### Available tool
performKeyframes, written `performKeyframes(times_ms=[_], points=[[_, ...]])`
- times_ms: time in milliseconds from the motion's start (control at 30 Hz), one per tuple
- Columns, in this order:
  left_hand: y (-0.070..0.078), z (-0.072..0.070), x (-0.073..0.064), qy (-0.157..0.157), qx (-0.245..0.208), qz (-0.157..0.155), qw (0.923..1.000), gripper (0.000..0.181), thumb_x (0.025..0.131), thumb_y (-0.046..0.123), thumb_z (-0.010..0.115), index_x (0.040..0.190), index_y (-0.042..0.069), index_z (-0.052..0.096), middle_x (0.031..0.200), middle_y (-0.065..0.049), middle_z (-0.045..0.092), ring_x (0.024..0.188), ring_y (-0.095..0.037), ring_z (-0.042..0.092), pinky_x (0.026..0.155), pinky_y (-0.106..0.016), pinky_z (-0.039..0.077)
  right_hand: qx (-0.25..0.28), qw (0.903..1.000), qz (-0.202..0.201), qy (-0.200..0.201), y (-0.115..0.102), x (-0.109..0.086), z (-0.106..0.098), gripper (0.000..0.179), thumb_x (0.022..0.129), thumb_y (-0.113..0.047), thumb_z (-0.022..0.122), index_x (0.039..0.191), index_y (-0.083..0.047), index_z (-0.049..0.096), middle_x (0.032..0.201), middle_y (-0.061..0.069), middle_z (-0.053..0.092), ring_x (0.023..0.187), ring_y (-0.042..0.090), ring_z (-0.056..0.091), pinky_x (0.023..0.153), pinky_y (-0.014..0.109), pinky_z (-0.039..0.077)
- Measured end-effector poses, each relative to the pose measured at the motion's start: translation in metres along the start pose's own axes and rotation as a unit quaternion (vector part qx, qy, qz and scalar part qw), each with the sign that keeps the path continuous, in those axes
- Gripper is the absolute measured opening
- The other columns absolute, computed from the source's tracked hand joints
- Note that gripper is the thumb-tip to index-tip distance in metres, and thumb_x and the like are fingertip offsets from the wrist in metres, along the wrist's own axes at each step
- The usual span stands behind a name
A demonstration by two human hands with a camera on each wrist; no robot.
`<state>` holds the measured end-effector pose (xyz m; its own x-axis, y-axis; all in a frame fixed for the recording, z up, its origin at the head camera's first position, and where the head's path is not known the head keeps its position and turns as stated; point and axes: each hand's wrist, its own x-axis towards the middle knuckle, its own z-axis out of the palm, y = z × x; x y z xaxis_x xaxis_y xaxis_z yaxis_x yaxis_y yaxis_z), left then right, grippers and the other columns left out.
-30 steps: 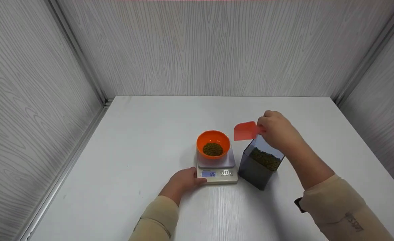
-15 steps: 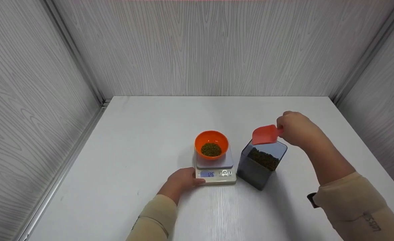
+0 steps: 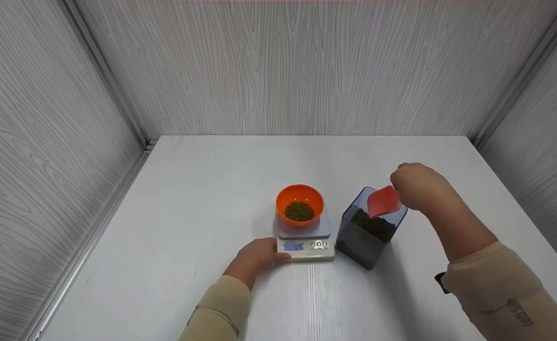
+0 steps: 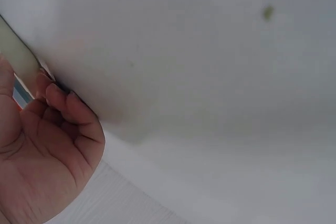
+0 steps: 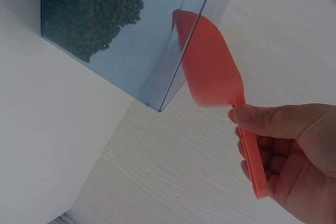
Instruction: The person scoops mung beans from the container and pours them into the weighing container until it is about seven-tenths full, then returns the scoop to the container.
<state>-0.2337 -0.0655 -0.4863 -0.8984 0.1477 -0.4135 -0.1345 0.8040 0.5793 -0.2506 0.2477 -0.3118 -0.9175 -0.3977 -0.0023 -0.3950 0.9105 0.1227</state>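
My right hand (image 3: 420, 187) grips the handle of a red scoop (image 3: 383, 201), its thumb along the handle in the right wrist view. The scoop's blade dips into the mouth of a tilted, see-through grey bin (image 3: 361, 244), above dark green pellets (image 3: 380, 229). A digital kitchen scale (image 3: 323, 255) sits left of the bin and reads 126. On its platform stands an orange bowl (image 3: 284, 195) with green pellets (image 3: 299, 211) at the bottom. My left hand (image 3: 257, 255) holds the scale's front left corner, thumb on top. Its curled fingers (image 4: 79, 111) show in the left wrist view.
The white table (image 3: 202, 189) is bounded by a grey wood-grain panel (image 3: 306, 71) at the back and similar panels at both sides. A small green speck (image 4: 268, 12) appears in the left wrist view.
The scoop has moved right, away from beside the bowl, and then down into the bin's mouth, tilting. My left hand stays on the scale, and the reading remains 126.
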Motion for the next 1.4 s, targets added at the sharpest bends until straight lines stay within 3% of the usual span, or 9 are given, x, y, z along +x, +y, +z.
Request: performKeyframes(times_ms=[167, 367, 533, 667, 833, 900, 1100, 1400], points=[[0.000, 0.000, -0.002, -0.007, 0.004, 0.000, 1.0000, 0.042, 0.077, 0.045, 0.067, 0.111, 0.020, 0.062, 0.114, -0.001, 0.060, 0.106, -0.023, 0.052, 0.100, -0.046, 0.033, -0.091, 0.9955, -0.025, 0.008, -0.014, 0.003, 0.010, 0.021, 0.062, 0.005, 0.073, 0.081, 0.003, 0.066, 0.072, 0.015, 0.055, 0.069, 0.029, 0.053, 0.062, 0.040, 0.050], [0.000, -0.001, -0.002, -0.010, 0.016, 0.002, 0.9998, 0.047, 0.079, 0.045, 0.066, 0.117, 0.020, 0.059, 0.120, -0.003, 0.058, 0.113, -0.025, 0.050, 0.102, -0.047, 0.031, -0.202, 0.9771, -0.067, -0.010, -0.031, 0.009, 0.022, 0.018, 0.064, -0.002, 0.077, 0.079, -0.002, 0.068, 0.074, 0.012, 0.055, 0.074, 0.027, 0.053, 0.067, 0.037, 0.048], [0.001, 0.000, -0.002, -0.017, 0.006, 0.001, 0.9998, 0.049, 0.079, 0.045, 0.066, 0.120, 0.020, 0.058, 0.125, -0.004, 0.055, 0.116, -0.026, 0.048, 0.103, -0.048, 0.029, -0.253, 0.9636, -0.084, -0.025, -0.038, 0.014, 0.037, 0.020, 0.067, -0.011, 0.078, 0.083, -0.004, 0.069, 0.079, 0.010, 0.055, 0.075, 0.024, 0.049, 0.070, 0.034, 0.046], [0.001, 0.001, -0.002, -0.018, 0.010, 0.000, 0.9998, 0.049, 0.079, 0.046, 0.065, 0.119, 0.020, 0.058, 0.124, -0.004, 0.056, 0.115, -0.026, 0.048, 0.102, -0.048, 0.029, -0.263, 0.9582, -0.113, -0.007, -0.038, 0.016, 0.048, 0.014, 0.071, -0.012, 0.075, 0.082, -0.005, 0.069, 0.079, 0.008, 0.056, 0.075, 0.023, 0.049, 0.071, 0.032, 0.046], [0.001, 0.000, -0.002, -0.018, 0.015, 0.002, 0.9997, 0.046, 0.079, 0.044, 0.065, 0.118, 0.020, 0.059, 0.120, -0.002, 0.057, 0.112, -0.025, 0.050, 0.102, -0.048, 0.030, -0.243, 0.9571, -0.157, -0.002, -0.032, 0.016, 0.057, 0.011, 0.074, -0.005, 0.073, 0.084, -0.005, 0.069, 0.086, 0.008, 0.060, 0.084, 0.023, 0.054, 0.077, 0.033, 0.048], [0.001, 0.000, -0.002, -0.018, 0.016, 0.002, 0.9997, 0.045, 0.079, 0.043, 0.066, 0.118, 0.020, 0.059, 0.119, -0.002, 0.058, 0.111, -0.024, 0.050, 0.102, -0.047, 0.030, -0.219, 0.9623, -0.161, -0.014, -0.028, 0.017, 0.059, 0.016, 0.073, -0.003, 0.073, 0.088, -0.006, 0.069, 0.090, 0.009, 0.060, 0.088, 0.024, 0.054, 0.079, 0.034, 0.048], [0.002, 0.000, -0.002, -0.021, 0.010, 0.004, 0.9997, 0.045, 0.080, 0.042, 0.066, 0.119, 0.020, 0.058, 0.120, -0.002, 0.057, 0.112, -0.025, 0.050, 0.102, -0.047, 0.030, -0.140, 0.9778, -0.145, -0.057, -0.018, 0.018, 0.067, 0.023, 0.072, 0.002, 0.071, 0.094, -0.003, 0.067, 0.091, 0.011, 0.059, 0.088, 0.026, 0.052, 0.083, 0.039, 0.047], [0.002, -0.001, -0.006, -0.022, 0.010, 0.006, 0.9997, 0.047, 0.080, 0.043, 0.065, 0.121, 0.021, 0.057, 0.122, -0.003, 0.057, 0.113, -0.025, 0.049, 0.102, -0.047, 0.030, -0.088, 0.9842, -0.116, -0.102, -0.015, 0.021, 0.071, 0.025, 0.074, 0.002, 0.069, 0.099, 0.000, 0.064, 0.097, 0.015, 0.058, 0.094, 0.029, 0.053, 0.085, 0.041, 0.047]])
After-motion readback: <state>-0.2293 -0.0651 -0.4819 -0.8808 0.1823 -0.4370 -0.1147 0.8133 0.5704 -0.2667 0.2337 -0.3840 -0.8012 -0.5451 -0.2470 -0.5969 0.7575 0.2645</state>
